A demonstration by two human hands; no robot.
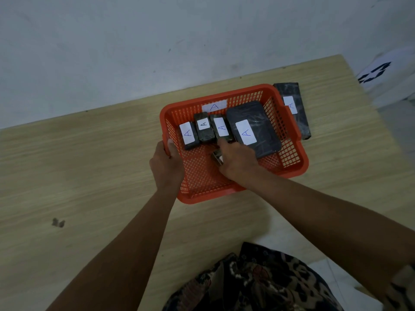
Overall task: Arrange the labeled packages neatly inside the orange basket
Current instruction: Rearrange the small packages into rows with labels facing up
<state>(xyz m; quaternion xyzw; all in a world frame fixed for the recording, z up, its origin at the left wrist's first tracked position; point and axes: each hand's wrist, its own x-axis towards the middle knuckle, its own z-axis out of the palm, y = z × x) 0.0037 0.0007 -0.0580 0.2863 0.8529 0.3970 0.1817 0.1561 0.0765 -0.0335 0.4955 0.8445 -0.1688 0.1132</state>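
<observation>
We see a pale wooden surface [89, 164] against a grey wall. At centre frame, our left hand [167, 163] grips the left rim of the orange basket [298, 162], fingers closed on it. Inside lie three small labeled packages [203, 127] in a row, then a large package [253, 129]. Our right hand [238, 161] holds a small dark package [217, 157] there. Right of the basket lies a long package [293, 108].

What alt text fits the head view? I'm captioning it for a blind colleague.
Two bare hands work at an orange basket on a wooden table: the left hand has a grip on its rim, the right hand reaches inside among four dark packages labelled A. A fifth labelled package lies outside, behind the basket.
</observation>
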